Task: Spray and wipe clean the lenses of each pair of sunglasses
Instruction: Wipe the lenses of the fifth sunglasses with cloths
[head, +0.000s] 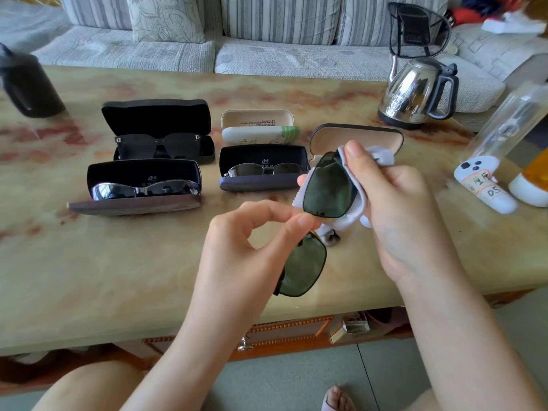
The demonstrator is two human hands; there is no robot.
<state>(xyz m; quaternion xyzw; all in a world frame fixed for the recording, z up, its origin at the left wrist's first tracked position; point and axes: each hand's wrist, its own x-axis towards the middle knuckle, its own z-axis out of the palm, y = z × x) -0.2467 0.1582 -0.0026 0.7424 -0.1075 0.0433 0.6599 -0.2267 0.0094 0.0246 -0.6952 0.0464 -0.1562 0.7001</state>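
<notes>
Green-lensed sunglasses [328, 188] with a thin black frame, held above the near half of the marbled beige table [89, 262], not resting on it. The frame stands on end, long axis running from the upper lens, up and away, to the lower lens, down and toward the person. Right hand [394, 209] has a pale grey cloth [382, 159] folded round the upper lens; thumb on the front face and fingers curled behind, pinching the lens through the cloth. Left hand [252, 232] steadies the frame, its fingers [305, 219] pinched together near the bridge, though the exact spot they grip is hidden behind the fingertips. The lower lens hangs bare under the left hand, below the right fingers, so the cloth hand probably has to travel down the long axis to reach it, or the frame gets turned end for end. Beyond, three more pairs sit in open cases: black square sunglasses [157, 143], silver wrap sunglasses [142, 188], thin metal sunglasses [264, 169]. White spray bottle with a green cap [261, 134] lies in a beige case, well apart from both hands.
</notes>
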